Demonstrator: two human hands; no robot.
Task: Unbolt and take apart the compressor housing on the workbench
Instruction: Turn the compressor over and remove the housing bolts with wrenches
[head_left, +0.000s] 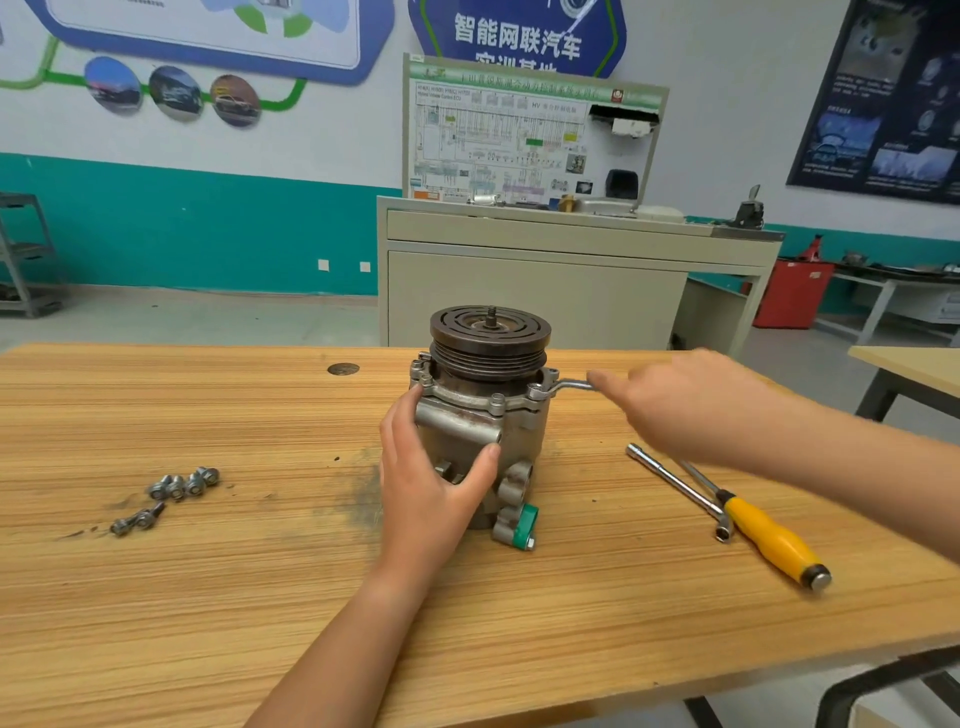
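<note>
The grey compressor (483, 421) stood upright, pulley up, gripped by the left hand (426, 467). A wrench (569, 385) sat on its flange bolt (536, 389), handle in the right hand (691, 405). Loose bolts (182, 486) lay well left of the left hand.

I get a single view, from the wide-angle camera worn on the head. It looks forward and down across the workbench (208, 597) from its near side. It sits close in. The compressor (483, 415) stands near mid-frame, the left hand (431, 483) reaches in from the bottom edge, and the right hand (691, 405) from the right edge. Past the bench's far edge, the view takes in floor, a cabinet (535, 291) and the facing wall (260, 156).
</note>
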